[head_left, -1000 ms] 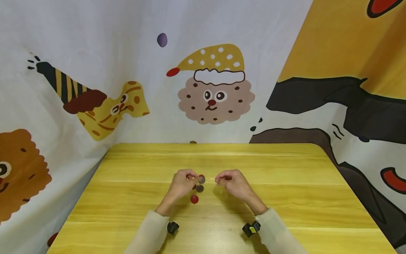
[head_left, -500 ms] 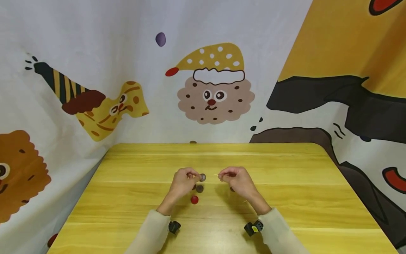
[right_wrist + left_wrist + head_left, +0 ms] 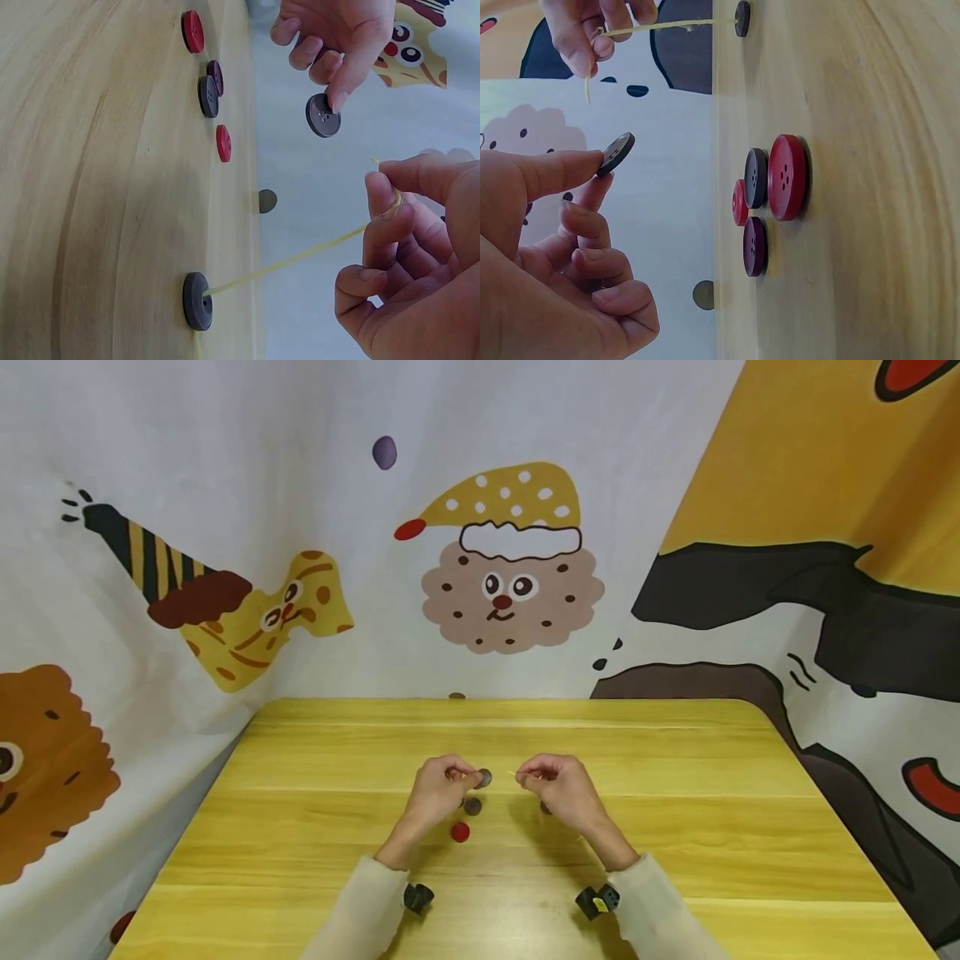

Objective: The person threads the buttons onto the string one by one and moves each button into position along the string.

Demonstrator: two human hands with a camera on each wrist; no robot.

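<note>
I have the left hand (image 3: 441,789) pinching a dark gray button (image 3: 616,154) by its edge, thumb and index together on it, other fingers loosely curled. That button is up off the desk (image 3: 675,843), tilted, holes visible from both wrist views.

The right hand (image 3: 558,787) is across from it at about the same height, thumb and index clamped on a yellow thread (image 3: 300,255). A short free end pokes out past the fingertips toward the held button. End and button are near each other, not touching.

From my right hand the thread slants down to a dark threaded button (image 3: 197,301) below, passes through a hole and shows again on the other side. That button looks to be lying on the desk, but at the right wrist camera's angle I can't swear it sits fully flat.

Four more buttons on the desk, below and around the left hand: a large red button (image 3: 787,178) closest to me, then a charcoal button (image 3: 756,178) with a purple button (image 3: 755,247) just beside it, and a small red button (image 3: 739,202) farthest out. Can't tell if charcoal and purple touch.

Black wrist camera (image 3: 417,898) at the left cuff, matching unit (image 3: 597,902) at the right. Cartoon-print cloth (image 3: 300,460) hangs behind the desk.
</note>
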